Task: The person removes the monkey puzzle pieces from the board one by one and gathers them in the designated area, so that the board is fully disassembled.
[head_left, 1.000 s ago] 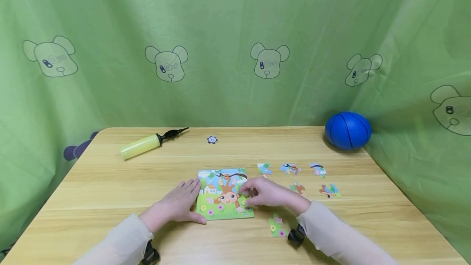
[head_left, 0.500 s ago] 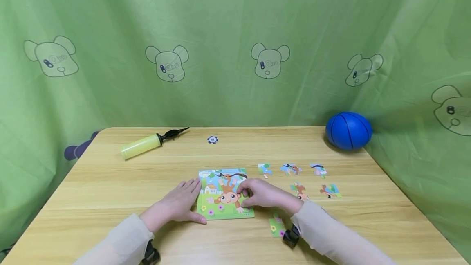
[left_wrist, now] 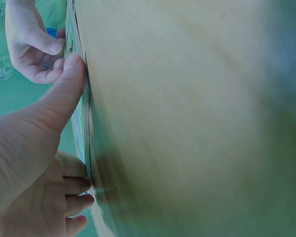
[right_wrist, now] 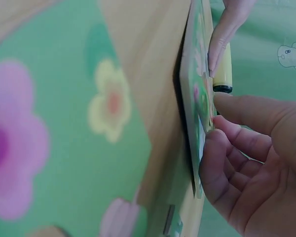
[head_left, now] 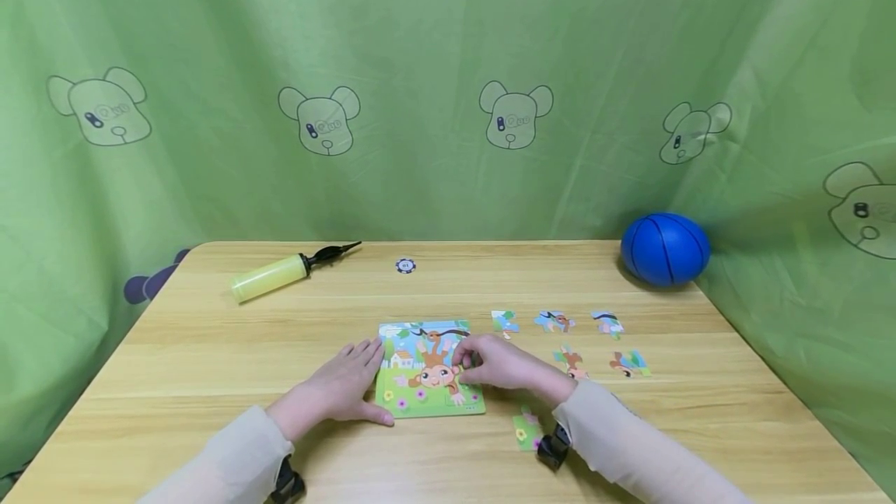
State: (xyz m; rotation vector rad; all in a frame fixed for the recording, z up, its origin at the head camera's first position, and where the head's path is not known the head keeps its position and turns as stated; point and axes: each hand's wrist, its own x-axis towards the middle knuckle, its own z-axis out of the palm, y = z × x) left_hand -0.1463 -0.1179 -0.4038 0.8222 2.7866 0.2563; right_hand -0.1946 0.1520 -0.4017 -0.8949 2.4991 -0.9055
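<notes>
A jigsaw puzzle board (head_left: 434, 412) with a monkey, a house and flowers lies flat on the table. My left hand (head_left: 343, 382) rests along its left side, fingers extended and thumb spread near the front corner; in the left wrist view that thumb (left_wrist: 64, 94) reaches along the board's edge. At the board's right side, my right hand (head_left: 495, 362) pinches a jigsaw piece (right_wrist: 210, 101) between thumb and fingertips. The right wrist view shows this piece slightly tilted against the board's surface, partly hidden by the fingers.
Several loose jigsaw pieces (head_left: 554, 322) lie right of the board, and a green flowered piece (head_left: 525, 434) sits near the right wrist. Farther back are a yellow hand pump (head_left: 269, 279), a round chip (head_left: 405, 266) and a blue ball (head_left: 665, 249). A green curtain (head_left: 420, 185) surrounds the table.
My right hand has shifted slightly left, then its thumb rose a little, uncovering a pink flower at the board's lower right. My left hand has stayed in place.
</notes>
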